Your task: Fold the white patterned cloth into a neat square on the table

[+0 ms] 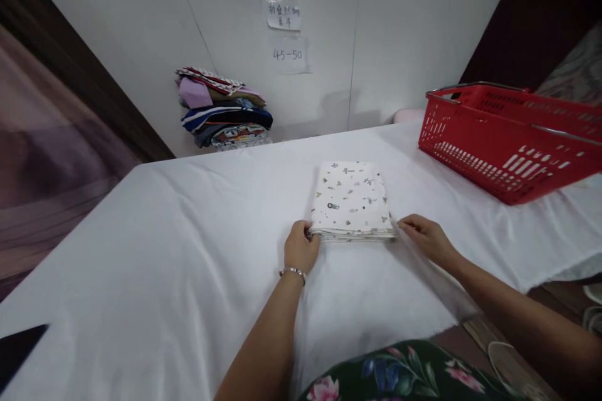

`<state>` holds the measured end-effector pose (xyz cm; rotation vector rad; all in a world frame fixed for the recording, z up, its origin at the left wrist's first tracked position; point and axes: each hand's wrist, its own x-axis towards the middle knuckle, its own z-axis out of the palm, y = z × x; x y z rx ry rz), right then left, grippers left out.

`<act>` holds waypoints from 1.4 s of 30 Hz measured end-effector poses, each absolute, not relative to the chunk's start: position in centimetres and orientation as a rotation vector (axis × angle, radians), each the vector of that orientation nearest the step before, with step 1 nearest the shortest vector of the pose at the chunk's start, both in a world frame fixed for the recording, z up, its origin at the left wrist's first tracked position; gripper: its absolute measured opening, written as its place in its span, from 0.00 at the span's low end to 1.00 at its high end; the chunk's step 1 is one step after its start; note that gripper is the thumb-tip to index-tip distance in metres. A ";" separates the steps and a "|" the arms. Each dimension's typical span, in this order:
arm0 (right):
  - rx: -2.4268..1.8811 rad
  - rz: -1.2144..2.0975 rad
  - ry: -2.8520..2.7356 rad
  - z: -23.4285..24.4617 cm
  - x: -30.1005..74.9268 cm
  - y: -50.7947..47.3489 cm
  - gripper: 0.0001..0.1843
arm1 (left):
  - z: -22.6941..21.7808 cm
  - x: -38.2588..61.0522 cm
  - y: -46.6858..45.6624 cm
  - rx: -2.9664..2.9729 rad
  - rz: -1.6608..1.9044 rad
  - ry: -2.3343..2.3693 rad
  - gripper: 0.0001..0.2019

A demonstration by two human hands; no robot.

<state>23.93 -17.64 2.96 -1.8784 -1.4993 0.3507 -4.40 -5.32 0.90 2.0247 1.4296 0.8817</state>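
We log: cloth (350,200) already folded flat, surface (164,250) middle | left hand (301,247) seemingly pinching near corner | right hand (426,237) flat, touching other corner.

White-clothed table (141,250) against pale panelled wall (399,25)

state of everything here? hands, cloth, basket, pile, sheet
folded cloth, folded into a neat rectangle, lying flat
left hand, curled on the cloth's near left corner
right hand, open, fingertips at the cloth's near right corner
red basket, upright, inside hidden
stack of clothes, folded, piled at the back
white sheet, spread out, lightly creased
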 end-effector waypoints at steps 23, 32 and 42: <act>-2.117 1.226 -0.928 5.6 23.2 -13.4 0.20 | 0.7 -4.4 -4.7 2.081 0.853 1.405 0.04; -2.248 1.178 -1.086 6.4 22.7 -12.9 0.21 | 0.7 -4.4 -4.7 2.114 0.880 1.411 0.04; -2.119 1.263 -0.797 7.3 23.8 -13.4 0.14 | 0.5 -4.4 -4.7 2.097 0.879 1.377 0.06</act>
